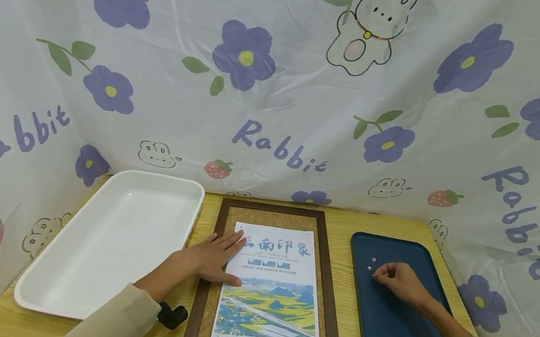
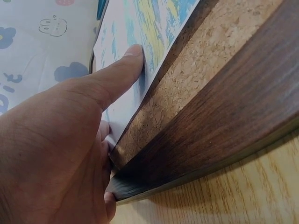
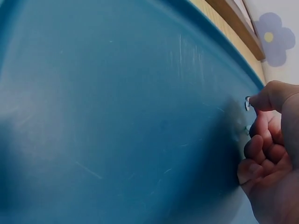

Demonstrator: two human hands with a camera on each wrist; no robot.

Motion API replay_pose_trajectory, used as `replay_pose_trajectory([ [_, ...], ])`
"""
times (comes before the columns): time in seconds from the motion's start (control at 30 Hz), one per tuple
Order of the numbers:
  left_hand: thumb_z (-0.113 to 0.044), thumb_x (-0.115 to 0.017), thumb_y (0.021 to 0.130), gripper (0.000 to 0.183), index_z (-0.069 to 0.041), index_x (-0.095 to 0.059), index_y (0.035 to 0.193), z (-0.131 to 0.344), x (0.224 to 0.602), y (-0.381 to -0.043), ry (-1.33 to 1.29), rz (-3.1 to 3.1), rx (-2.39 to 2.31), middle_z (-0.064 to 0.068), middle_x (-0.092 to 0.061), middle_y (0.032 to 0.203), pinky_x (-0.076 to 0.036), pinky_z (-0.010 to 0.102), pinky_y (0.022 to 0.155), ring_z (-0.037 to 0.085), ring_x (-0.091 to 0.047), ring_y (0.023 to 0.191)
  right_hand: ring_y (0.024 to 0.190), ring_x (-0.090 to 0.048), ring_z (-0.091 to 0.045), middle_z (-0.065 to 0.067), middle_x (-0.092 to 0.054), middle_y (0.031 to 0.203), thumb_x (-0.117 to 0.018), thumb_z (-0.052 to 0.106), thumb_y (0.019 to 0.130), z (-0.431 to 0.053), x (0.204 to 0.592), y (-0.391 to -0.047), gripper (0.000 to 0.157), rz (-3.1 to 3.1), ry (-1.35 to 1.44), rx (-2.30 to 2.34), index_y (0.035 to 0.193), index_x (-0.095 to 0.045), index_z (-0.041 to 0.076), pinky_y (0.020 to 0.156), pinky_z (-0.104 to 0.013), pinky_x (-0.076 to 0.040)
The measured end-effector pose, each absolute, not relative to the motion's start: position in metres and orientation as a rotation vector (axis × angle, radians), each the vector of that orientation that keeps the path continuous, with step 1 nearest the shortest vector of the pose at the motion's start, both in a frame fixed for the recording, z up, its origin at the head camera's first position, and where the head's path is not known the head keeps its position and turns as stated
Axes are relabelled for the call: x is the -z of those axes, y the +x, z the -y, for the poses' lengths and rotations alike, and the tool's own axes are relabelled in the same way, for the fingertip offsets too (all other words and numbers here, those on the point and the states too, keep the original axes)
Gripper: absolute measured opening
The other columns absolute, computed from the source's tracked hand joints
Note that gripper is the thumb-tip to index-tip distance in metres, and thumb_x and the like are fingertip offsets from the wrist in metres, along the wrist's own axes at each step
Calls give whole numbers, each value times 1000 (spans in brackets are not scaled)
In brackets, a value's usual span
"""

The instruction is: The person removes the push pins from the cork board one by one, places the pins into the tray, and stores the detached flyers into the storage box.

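Note:
A printed poster [image 1: 282, 262] with a landscape picture lies on a cork board [image 1: 207, 321] in a dark brown wooden frame [image 1: 327, 315]. Spread across the poster's left edge, my left hand [image 1: 216, 259] rests with straight fingers; its thumb [image 2: 119, 77] lies on the printed part in the left wrist view. My right hand [image 1: 401, 282] is low over the dark blue tray [image 1: 396, 336], thumb and forefinger brought together at a small thumbtack [image 3: 248, 103]. Its other fingers are curled. Another small thumbtack [image 1: 373, 259] lies on the tray just beyond the fingertips.
To the left stands a large white tray [image 1: 109, 244] on the wooden table [image 1: 342, 242]. A patterned cloth [image 1: 278, 106] hangs behind and along both sides. The framed board sits between the two trays.

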State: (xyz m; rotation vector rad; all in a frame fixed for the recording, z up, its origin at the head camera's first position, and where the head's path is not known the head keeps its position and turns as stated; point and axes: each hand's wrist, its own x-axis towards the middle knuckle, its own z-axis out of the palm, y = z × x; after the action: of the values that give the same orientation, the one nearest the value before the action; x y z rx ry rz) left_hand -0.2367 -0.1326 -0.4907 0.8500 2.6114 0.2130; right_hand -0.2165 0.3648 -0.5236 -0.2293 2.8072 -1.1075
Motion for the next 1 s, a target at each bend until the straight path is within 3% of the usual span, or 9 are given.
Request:
replay_pose_trajectory([
  [0.8, -61, -67, 99, 104, -3, -18, 169, 137, 493, -232, 888, -2608, -307, 23, -5, 176, -13, 65, 128, 41, -11, 163, 72, -60, -10, -1, -69, 81, -71, 7, 99, -364, 531, -217, 8, -2862, -259, 1084, 91, -73, 4, 66, -25, -50],
  [1.0, -58, -67, 99, 102, 0, -19, 169, 138, 494, -234, 921, -2617, -355, 28, -3, 175, -13, 66, 128, 45, -8, 162, 77, -62, -10, -4, -73, 91, -71, 8, 100, -361, 527, -217, 6, -2918, -236, 1119, 100, -75, 4, 67, -25, -51],
])
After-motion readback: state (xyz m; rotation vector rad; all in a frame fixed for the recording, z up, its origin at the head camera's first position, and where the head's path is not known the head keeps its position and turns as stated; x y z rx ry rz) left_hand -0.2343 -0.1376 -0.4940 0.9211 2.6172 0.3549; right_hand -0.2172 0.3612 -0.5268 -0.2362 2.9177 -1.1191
